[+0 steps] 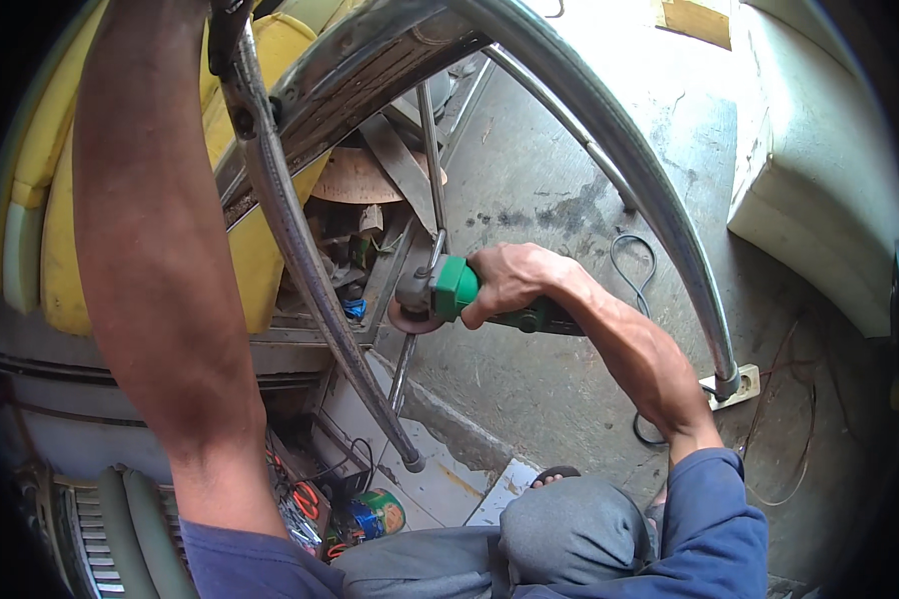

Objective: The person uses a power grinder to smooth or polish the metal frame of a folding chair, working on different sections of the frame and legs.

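My right hand (pixel 509 275) grips a green angle grinder (pixel 454 288) from above. Its brown disc (pixel 407 319) sits against or very near a thin steel rod (pixel 404 364) of a tubular metal frame. The frame's curved steel legs (pixel 669 215) arch across the upper middle and down to the right, with another tube (pixel 325 290) slanting down at centre left. My left forearm reaches up along the left to the top edge, beside the frame; that hand lies beyond the picture.
Yellow panels (pixel 60 230) stand at the left, with metal scraps (pixel 355 180) and a bucket-like can (pixel 375 514) near tangled tools. A white block (pixel 799 200) is at the right, and a power strip (pixel 737 387) with cords lies on the concrete floor (pixel 559 399).
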Motion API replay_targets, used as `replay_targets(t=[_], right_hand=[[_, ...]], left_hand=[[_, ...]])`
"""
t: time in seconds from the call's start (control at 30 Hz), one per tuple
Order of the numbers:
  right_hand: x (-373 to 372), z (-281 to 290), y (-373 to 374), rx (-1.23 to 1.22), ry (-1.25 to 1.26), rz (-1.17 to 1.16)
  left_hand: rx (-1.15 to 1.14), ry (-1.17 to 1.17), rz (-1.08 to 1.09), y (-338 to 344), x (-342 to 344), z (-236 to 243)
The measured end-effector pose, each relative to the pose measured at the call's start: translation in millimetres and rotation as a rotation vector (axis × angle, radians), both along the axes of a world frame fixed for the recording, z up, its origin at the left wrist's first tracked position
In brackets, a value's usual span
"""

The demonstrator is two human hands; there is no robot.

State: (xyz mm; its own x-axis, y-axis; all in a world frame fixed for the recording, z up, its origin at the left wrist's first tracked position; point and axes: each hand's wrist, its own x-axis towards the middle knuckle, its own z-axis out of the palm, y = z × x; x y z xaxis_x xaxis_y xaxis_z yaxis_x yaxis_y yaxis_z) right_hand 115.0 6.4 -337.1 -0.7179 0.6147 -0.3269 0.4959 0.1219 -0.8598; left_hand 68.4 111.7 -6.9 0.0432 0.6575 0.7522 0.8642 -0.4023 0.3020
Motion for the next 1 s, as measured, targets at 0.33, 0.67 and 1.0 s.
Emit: replay_targets(t=[0.33, 0.67, 1.0], right_hand=[[-34.7, 43.8, 52.5, 0.311, -0.411, 0.173], [-75.5, 69.8, 60.9, 0.175, -0.558, 0.371], [-5.9, 83.7, -52.1, 0.145, -0.431, -0.051]], left_hand=[[0.014, 0.071, 0.105, 5.5, -11.0, 1.5], [-0.010, 0.183, 0.178, -3.5, 12.4, -11.6], [0.076, 0.401, 0.282, -13.0, 18.1, 39.9]])
